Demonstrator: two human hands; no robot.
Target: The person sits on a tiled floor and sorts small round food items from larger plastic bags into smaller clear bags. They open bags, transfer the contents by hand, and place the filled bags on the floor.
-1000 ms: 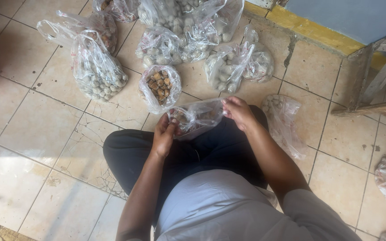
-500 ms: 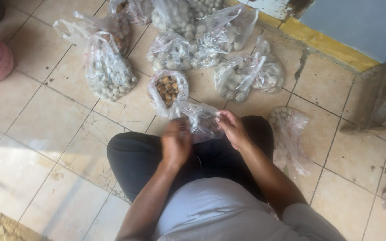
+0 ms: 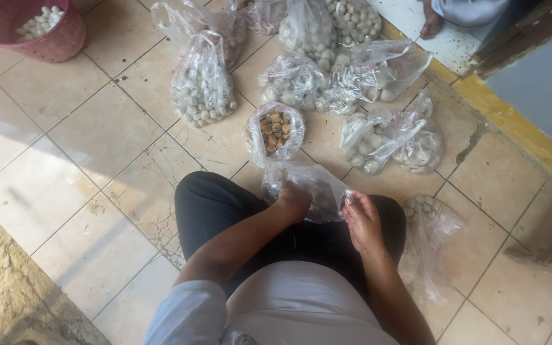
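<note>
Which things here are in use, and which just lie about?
In hand: clear plastic bag, gripped by left hand and right hand.
Lying about: open bag of brown pieces; tied bags of pale balls; pink basket.

Clear plastic bag [image 3: 311, 185] in the lap is showing see-through with whitish glare. Trousers [image 3: 212, 204] are reading black, shirt [image 3: 289, 306] pale grey-white. Floor [image 3: 78, 160] tiles are showing beige-cream with darker grout lines and hairline cracks. Open bag of chunks [image 3: 275, 128] is showing brown and tan pieces. Other bags [image 3: 202, 89] are holding pale grey-beige balls behind clear film. Basket [image 3: 33, 29] is looking pink-red with white pieces inside. Step edge [image 3: 512, 121] is showing yellow paint, chipped; wall panel [image 3: 544, 83] is reading grey-blue.
</note>
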